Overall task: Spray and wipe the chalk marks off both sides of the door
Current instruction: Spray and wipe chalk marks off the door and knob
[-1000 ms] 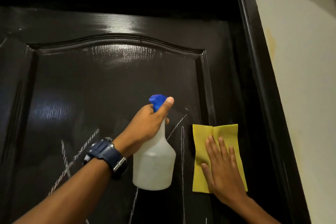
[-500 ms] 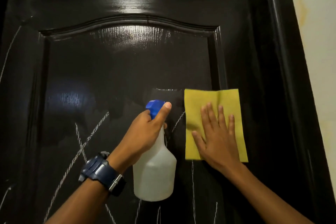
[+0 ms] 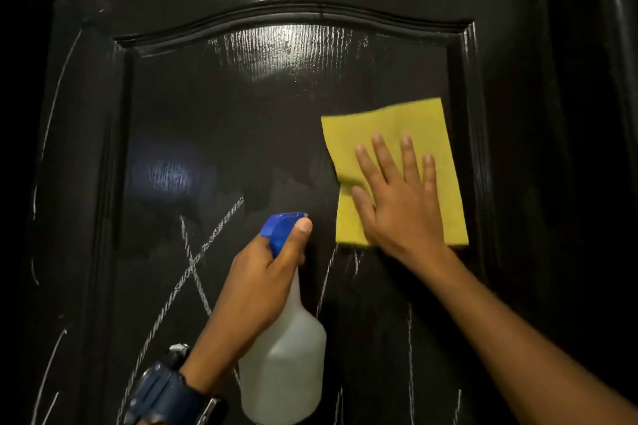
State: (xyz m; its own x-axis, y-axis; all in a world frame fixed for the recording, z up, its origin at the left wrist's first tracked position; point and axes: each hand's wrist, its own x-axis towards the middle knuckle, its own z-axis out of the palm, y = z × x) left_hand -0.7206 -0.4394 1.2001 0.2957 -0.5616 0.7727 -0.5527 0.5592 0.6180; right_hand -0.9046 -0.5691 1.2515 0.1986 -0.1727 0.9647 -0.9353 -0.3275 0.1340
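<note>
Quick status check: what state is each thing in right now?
door: upper panel wiped, chalk marks remain lower down
yellow cloth: flat against door
spray bottle: upright, held off the door
left hand: grips bottle neck
right hand: fingers spread, pressing cloth

The glossy black wooden door (image 3: 262, 134) shows fine grain where light glints off its arched panel. White chalk marks (image 3: 200, 262) cross it in thin streaks. The folded cloth (image 3: 390, 124) is plain mustard yellow. The translucent white plastic spray bottle (image 3: 286, 362) has a bright blue trigger head (image 3: 279, 226). The wristwatch (image 3: 165, 390) is dark navy.
</note>
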